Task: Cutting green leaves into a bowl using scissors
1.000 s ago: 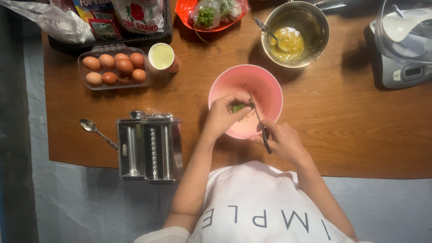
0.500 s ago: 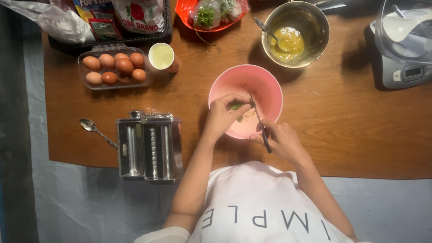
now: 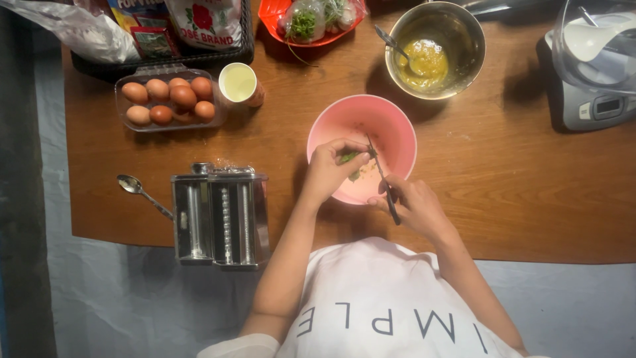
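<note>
Pinched in the left hand (image 3: 329, 171): a small sprig of green herb (image 3: 349, 158), fingertips closed around it, held over the near inner side of the pink bowl (image 3: 391, 126). Gripped shut in the right hand (image 3: 416, 207): the dark handle of a slim knife (image 3: 383, 180), blade angled up and away toward the herb, tip just beside the pinching fingers. Best done, by the look of it, with short strokes away from the thumb, herb kept over the bowl so every cut piece drops inside, fingertips tucked back from the edge. Bowl at mid-table on the brown wooden table (image 3: 517, 192), a few pale and green scraps at its bottom.

Beyond the bowl: a steel bowl of yellow beaten mixture (image 3: 430, 63) with a spoon in it, a red dish of bagged greens (image 3: 311, 20), a small cup of pale liquid (image 3: 238, 83), a clear tray of brown eggs (image 3: 169, 99). Near the table's front edge, left of the hands: a metal pasta roller (image 3: 222, 215) and a loose spoon (image 3: 136, 189).

Hard to make out: the blade's edge against the herb, too thin and dark to say whether touching. Hidden: the right palm, under the knuckles. Cut off at the frame: flour bags at top left, a grey appliance at top right.
</note>
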